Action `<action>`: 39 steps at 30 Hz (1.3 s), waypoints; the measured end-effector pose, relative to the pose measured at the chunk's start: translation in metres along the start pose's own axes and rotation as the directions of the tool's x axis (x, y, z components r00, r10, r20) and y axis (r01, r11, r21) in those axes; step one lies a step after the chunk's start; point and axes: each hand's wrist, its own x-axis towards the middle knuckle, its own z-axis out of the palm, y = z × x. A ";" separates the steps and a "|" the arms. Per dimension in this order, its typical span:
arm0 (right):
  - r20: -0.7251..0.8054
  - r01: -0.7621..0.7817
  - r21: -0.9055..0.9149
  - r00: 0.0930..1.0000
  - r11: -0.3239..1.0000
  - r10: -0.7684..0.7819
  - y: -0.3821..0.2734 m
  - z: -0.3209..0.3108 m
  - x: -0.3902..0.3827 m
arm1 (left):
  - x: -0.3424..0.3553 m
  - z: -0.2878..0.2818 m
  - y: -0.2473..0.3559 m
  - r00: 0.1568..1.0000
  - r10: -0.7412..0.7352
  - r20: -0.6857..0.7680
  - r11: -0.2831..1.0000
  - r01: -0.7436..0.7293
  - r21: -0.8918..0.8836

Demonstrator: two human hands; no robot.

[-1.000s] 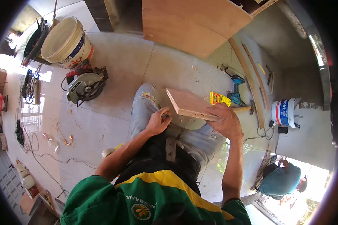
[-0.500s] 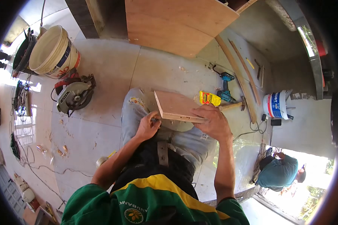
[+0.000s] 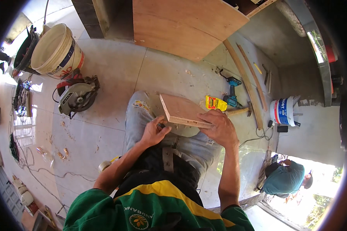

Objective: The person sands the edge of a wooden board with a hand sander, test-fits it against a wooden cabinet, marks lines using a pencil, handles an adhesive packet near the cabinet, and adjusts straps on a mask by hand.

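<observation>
My right hand [image 3: 219,127] grips a small rectangular plywood board [image 3: 181,107] by its right end, holding it above my jeans-clad legs. My left hand [image 3: 153,133] is curled just below the board's near left corner, around a small dark thing too small to name. Beyond the board on the floor lie a yellow packet [image 3: 215,102], a blue and black cordless drill [image 3: 231,92] and a hammer with a wooden handle [image 3: 237,112].
A circular saw [image 3: 78,96] and white bucket [image 3: 54,48] sit left. Ahead is a large plywood panel [image 3: 185,27]. Wooden strips [image 3: 243,82], another bucket [image 3: 282,111] and cords lie right. A person in teal [image 3: 285,177] crouches at lower right by the bright opening.
The view shifted left, then slightly back, so the surroundings moved in the picture. My left hand's thumb and fingers have shifted a little below the board, which my right hand still holds.
</observation>
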 end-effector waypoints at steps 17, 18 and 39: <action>-0.374 -0.266 0.255 0.859 0.930 0.349 -0.065 0.089 -0.037 | 0.007 0.075 0.115 0.990 -0.094 -0.103 0.904 0.042 -0.427; -0.401 -0.258 0.282 0.844 0.924 0.357 -0.063 0.089 -0.038 | 0.009 0.077 0.115 0.989 -0.076 -0.124 0.923 0.022 -0.383; -0.081 -0.628 0.746 0.242 0.220 0.967 0.154 0.238 -0.221 | 0.031 0.025 0.126 0.990 -0.138 -0.017 0.946 0.126 -0.299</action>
